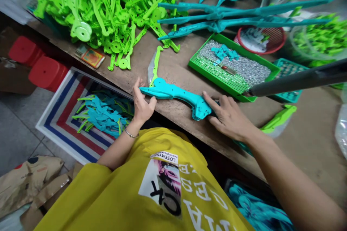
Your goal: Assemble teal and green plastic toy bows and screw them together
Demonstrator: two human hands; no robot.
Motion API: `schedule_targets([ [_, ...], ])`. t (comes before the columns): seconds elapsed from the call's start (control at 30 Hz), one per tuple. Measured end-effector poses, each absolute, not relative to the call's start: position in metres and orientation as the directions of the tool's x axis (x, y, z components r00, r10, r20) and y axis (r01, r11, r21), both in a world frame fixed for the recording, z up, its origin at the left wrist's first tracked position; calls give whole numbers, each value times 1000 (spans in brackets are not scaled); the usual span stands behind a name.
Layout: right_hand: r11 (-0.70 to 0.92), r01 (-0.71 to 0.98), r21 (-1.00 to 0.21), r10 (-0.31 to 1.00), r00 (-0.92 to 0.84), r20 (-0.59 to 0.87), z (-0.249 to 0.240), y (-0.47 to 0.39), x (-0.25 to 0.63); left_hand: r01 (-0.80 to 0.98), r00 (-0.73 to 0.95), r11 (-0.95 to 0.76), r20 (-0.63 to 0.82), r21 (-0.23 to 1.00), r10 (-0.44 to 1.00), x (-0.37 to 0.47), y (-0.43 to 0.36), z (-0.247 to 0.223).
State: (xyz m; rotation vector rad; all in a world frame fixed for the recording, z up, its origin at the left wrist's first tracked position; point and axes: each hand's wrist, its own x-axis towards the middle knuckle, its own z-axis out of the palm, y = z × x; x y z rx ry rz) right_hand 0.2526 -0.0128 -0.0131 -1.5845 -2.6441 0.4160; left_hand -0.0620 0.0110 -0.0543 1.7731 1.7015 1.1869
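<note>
A long turquoise plastic piece [180,91] with a bulging right end lies along the bench's front edge, between my hands. At its left end, my left hand [143,106] is closed round the narrow tip, thumb below and fingers behind. Its bulging end sits between the forefinger and thumb of my right hand [229,115]; the other fingers are bent and partly hidden. Sticking up from the left part is a bright green strip [155,65] with a pale, blade-like panel [150,69] along it. Whether the strip is joined to the turquoise piece, I cannot tell.
Green plastic parts [108,11] are heaped at the back left, with long turquoise parts [214,18] beside them. A green tray [238,92] holds screws and a screwdriver [226,68]. A dark rod [298,78] reaches in from the right. Below left, a striped box [65,126] contains assembled pieces.
</note>
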Motion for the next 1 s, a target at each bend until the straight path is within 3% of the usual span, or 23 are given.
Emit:
schedule_targets([
  [0.1,442,881,-170,879,-463,-116,-10,-15,248,596,-168,-197,360,778,917,-72,14,-59],
  [0.2,415,896,-155,891,-435,-127,0,-17,245,687,-201,-217,469,693,860,-73,17,-35],
  [0.27,387,896,-217,907,-412,-84,13,-19,245,756,-87,-290,529,587,844,-63,22,-5],
  [0.33,316,885,-341,943,-334,7,29,-25,245,704,172,-465,506,537,845,-42,33,23],
  [0.4,174,841,-511,984,-171,53,42,-37,242,574,472,-612,391,544,790,-13,51,38],
  [0.47,-48,694,-719,998,8,-58,46,-53,234,490,683,-658,218,572,697,20,75,35],
  [0.53,-336,350,-874,941,74,-331,37,-72,221,443,823,-626,-14,642,568,48,99,20],
  [0.57,-479,103,-872,878,37,-478,29,-80,213,431,869,-592,-135,681,477,58,110,11],
  [0.63,-620,-348,-703,757,-32,-652,11,-90,196,426,894,-506,-265,749,361,71,126,-4],
  [0.73,-443,-731,-520,719,57,-693,-9,-89,174,409,896,-404,-277,818,346,74,134,-13],
  [0.83,-293,-828,-479,725,134,-675,-14,-76,161,392,897,-349,-269,851,351,70,131,-10],
  [1.0,-242,-835,-495,714,192,-673,-13,-61,156,441,879,-274,-350,855,323,71,125,-1],
])
